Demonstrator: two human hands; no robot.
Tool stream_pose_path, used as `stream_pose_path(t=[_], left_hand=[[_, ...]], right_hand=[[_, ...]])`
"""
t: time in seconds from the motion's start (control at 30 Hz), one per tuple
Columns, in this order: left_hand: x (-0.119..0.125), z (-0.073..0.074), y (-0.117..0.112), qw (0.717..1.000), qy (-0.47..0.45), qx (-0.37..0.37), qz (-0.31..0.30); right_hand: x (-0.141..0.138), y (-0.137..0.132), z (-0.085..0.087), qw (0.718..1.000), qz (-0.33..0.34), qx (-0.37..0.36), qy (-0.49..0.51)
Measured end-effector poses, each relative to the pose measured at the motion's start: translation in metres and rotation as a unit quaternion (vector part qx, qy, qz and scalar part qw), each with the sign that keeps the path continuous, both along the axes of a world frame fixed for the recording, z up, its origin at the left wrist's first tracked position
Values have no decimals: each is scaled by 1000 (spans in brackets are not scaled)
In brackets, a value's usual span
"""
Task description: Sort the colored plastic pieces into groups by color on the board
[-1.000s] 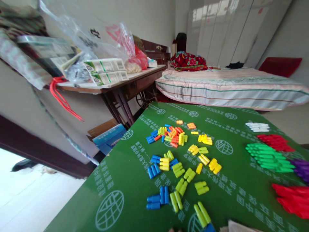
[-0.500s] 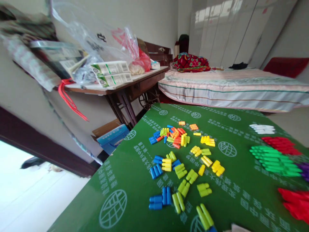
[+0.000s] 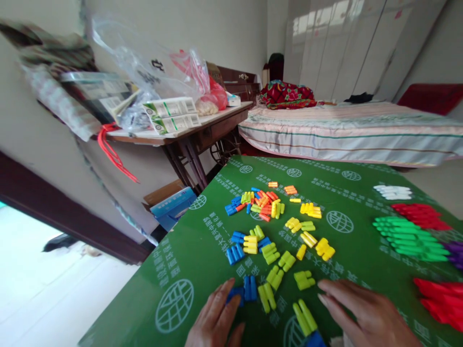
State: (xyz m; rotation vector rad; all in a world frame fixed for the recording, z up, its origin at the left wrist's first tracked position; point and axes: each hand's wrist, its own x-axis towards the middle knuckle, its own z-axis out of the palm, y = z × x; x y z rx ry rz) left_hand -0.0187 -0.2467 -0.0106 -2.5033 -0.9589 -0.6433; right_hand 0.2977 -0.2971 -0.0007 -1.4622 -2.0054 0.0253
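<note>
My left hand (image 3: pixel 216 315) reaches in low at the front, fingers spread and slightly bent over a blue plastic piece (image 3: pixel 237 293) that they partly cover. I cannot tell whether they press on it. Beside it lies another blue piece of joined tubes (image 3: pixel 250 288). My right hand (image 3: pixel 361 308) hovers at the lower right with fingers outstretched and nothing visible in them. Nearest its fingertips are a lime-green piece (image 3: pixel 304 280) and a longer lime-green piece (image 3: pixel 304 317) touching a blue part (image 3: pixel 314 339). More lime-green pieces (image 3: pixel 266 297) lie between my hands.
Farther back on the green table (image 3: pixel 202 250) are yellow pieces (image 3: pixel 325 249) and a mixed heap (image 3: pixel 265 203). White (image 3: pixel 392 193), red (image 3: pixel 419 216), bright green (image 3: pixel 410 239) and purple pieces (image 3: pixel 456 254) line the right side. A cluttered desk (image 3: pixel 159 140) and bed (image 3: pixel 343 130) stand beyond.
Both my hands have come into view from the bottom edge. The left now covers part of a blue piece that showed fully before. The view has shifted slightly.
</note>
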Motion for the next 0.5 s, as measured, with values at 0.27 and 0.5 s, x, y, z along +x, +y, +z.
stream_pose_path(t=[0.27,0.5], left_hand=[[6,-35,4,1000,1,3,-19],[13,-30,3,998,-27,-45,-20]], right_hand=[[12,96,7,979,-165,-4,120],[26,126,-27,968,-218,65,109]])
